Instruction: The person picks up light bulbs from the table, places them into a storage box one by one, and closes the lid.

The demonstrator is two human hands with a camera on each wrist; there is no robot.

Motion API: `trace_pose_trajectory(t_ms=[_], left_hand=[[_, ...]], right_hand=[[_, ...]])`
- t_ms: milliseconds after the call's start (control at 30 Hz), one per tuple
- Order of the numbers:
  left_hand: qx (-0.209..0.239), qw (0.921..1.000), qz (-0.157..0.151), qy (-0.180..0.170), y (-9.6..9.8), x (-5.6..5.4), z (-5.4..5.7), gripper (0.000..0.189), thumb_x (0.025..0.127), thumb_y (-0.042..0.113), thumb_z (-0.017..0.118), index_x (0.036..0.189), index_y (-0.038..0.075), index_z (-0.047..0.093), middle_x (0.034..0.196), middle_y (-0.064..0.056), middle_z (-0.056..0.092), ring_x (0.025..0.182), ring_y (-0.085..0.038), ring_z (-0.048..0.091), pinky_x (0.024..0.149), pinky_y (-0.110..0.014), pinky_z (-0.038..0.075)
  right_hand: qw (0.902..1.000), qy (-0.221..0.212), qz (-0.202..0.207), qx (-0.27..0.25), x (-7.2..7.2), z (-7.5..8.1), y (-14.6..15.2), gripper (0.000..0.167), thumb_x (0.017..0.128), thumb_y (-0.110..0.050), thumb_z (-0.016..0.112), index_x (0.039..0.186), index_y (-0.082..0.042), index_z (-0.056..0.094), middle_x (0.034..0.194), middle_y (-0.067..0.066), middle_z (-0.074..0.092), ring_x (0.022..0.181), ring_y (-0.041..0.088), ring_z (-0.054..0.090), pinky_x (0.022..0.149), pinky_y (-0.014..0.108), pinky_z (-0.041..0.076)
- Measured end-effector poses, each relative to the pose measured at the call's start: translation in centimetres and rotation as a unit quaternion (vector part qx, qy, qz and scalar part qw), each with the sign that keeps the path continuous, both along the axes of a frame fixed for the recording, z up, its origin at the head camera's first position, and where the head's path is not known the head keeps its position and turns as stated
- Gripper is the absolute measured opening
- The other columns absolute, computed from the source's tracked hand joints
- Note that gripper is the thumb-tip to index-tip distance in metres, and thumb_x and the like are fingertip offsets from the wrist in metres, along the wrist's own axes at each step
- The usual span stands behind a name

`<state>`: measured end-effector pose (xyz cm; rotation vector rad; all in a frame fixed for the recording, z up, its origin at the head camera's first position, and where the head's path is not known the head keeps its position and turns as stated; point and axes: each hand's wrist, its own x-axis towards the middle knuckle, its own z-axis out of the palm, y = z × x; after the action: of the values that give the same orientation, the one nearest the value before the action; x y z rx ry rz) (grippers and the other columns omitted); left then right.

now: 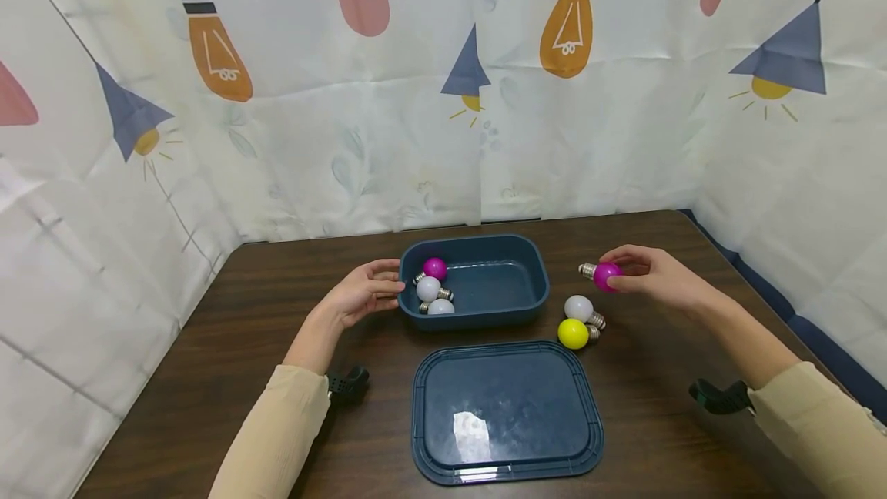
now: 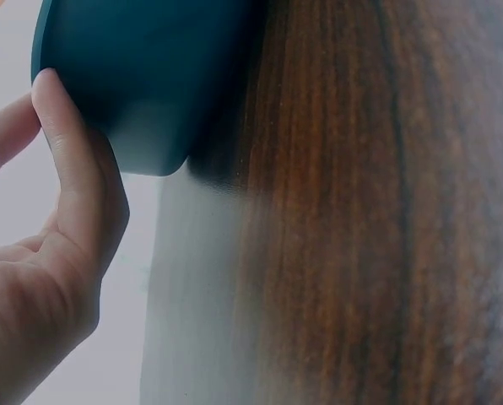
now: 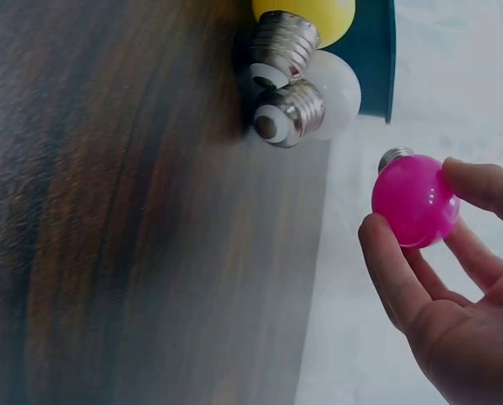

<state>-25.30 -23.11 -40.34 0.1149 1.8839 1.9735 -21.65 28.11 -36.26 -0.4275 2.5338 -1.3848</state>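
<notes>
My right hand (image 1: 647, 276) pinches a magenta light bulb (image 1: 607, 276) by its globe between thumb and fingers, to the right of a dark blue box (image 1: 513, 318). The bulb's metal screw base points left toward the box. In the right wrist view the same magenta bulb (image 3: 413, 202) sits at the fingertips. My left hand (image 1: 363, 295) touches the left end of the box with relaxed fingers; in the left wrist view a fingertip lies right at the rim of the box (image 2: 142, 126). Inside the box, at its left end, are a magenta bulb (image 1: 435, 268) and two white bulbs (image 1: 428, 289).
A white bulb (image 1: 578, 307) and a yellow bulb (image 1: 573, 333) lie together on the dark wooden table (image 1: 665, 406), right of the box. In front of the box a dark blue lid (image 1: 513, 406) lies flat. A printed curtain (image 1: 416, 152) hangs behind the table.
</notes>
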Motion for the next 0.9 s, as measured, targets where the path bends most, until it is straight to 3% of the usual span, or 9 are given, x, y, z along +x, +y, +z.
trace_pose_trajectory(t_ms=[467,900], left_hand=[[0.005,1.0,0.003,-0.001,0.1,-0.1,0.0,0.061,0.101,-0.003,0.06,0.154,-0.004,0.03,0.124,-0.021,0.057,0.088,-0.015,0.07,0.079,-0.03,0.06],[0.006,0.9999,0.007,-0.01,0.3,-0.4,0.0,0.061,0.101,-0.003,0.06,0.155,-0.001,0.031,0.127,-0.022,0.058,0.087,-0.017,0.071,0.077,-0.029,0.06]], right_hand=[[0.9998,0.0,0.013,-0.012,-1.1,1.1,-1.1,0.046,0.101,-0.021,0.068,0.14,-0.001,0.054,0.137,0.024,0.055,0.114,0.035,0.063,0.091,0.043,0.057],[0.9998,0.009,0.018,-0.007,-1.9,1.8,-2.1,0.045,0.101,-0.02,0.069,0.14,-0.003,0.056,0.136,0.021,0.057,0.114,0.033,0.063,0.088,0.036,0.058]])
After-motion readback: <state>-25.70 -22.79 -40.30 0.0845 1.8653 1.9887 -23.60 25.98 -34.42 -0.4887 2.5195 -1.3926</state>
